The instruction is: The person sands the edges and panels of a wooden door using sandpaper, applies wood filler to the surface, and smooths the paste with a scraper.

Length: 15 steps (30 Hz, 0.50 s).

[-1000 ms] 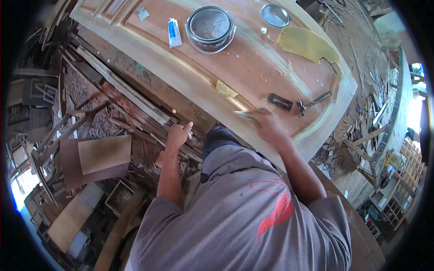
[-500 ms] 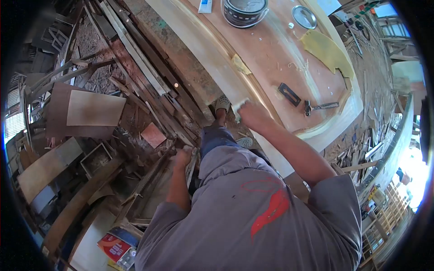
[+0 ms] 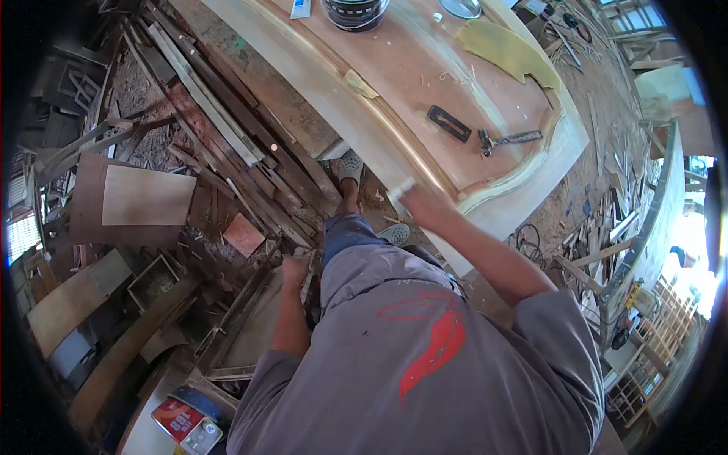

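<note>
My right hand is closed around a small whitish piece at the near edge of a pale wooden panel. Fingers cover most of that piece, and I cannot tell its kind. Down by my left side, my left hand is curled closed beside a wooden frame. Raised moulding runs along the panel. On it lie a claw hammer, a black slotted tool, a torn yellow sheet like sandpaper and a smaller yellow piece.
A dark can, a round metal lid and a tube sit farther up the panel. Long boards lie along the floor on the left. A red tin stands at lower left; scrap wood litters the right.
The view has shifted, so the panel and its tools sit farther left and higher. My right hand has moved slightly along the panel's edge toward me, keeping its whitish piece.
</note>
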{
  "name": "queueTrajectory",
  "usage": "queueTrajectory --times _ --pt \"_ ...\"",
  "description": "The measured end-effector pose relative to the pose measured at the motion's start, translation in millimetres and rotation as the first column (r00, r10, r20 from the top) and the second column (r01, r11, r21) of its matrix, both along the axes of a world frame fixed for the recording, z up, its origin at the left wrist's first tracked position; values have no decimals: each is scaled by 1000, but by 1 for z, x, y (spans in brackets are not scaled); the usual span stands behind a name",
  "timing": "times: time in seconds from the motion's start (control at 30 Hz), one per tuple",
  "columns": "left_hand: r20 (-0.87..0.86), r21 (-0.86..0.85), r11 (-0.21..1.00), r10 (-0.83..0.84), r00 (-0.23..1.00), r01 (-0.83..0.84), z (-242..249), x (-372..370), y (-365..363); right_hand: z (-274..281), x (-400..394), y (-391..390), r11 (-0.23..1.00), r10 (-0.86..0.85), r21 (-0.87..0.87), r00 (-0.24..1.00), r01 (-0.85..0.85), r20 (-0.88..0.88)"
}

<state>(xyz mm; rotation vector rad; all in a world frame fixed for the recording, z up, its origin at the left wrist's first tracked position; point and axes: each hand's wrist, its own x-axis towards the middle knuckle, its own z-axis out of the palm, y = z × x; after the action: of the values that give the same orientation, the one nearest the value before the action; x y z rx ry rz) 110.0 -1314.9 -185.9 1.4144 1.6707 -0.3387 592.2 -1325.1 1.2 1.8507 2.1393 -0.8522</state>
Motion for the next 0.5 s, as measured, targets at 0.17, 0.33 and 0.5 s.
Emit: queueTrajectory --times 0.17,0.33,0.5 --pt "-42 94 992 -82 996 85 41 36 48 23 30 -173 947 41 -318 999 -40 -2" --pt "191 196 978 -113 975 75 66 93 103 42 27 -129 881 -473 -94 866 463 -164" --pt "256 299 926 -309 916 228 67 152 147 19 -30 38 956 -155 144 857 255 -491"
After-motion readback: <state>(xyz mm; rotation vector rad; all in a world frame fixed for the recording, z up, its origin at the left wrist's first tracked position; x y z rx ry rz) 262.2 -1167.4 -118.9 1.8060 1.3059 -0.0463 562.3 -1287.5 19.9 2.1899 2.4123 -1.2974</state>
